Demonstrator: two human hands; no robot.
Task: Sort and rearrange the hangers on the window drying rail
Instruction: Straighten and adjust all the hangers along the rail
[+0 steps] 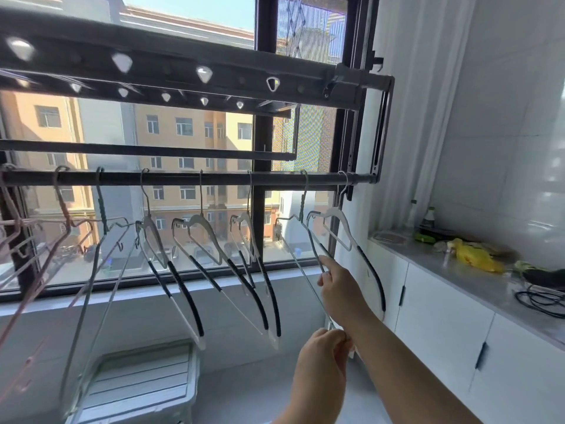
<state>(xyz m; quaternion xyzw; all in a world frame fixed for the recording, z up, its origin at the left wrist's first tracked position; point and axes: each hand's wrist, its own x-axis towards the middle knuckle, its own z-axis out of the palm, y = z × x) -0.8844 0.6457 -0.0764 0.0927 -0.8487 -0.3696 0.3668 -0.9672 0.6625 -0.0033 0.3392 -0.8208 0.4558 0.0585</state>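
Along the rail [183, 178], 8 hangers, 2 hands, left grip [328, 347] and right grip [334, 284] clenched on 1 wire hanger [298, 264].

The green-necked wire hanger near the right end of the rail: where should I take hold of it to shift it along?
Grip the green-necked hanger at its wrapped neck just under the hook, reaching up from below on the room side. Both the right hand and left hand now pinch its thin lower wire, which would probably let it swing; the neighbouring white hanger hangs very close on the right.
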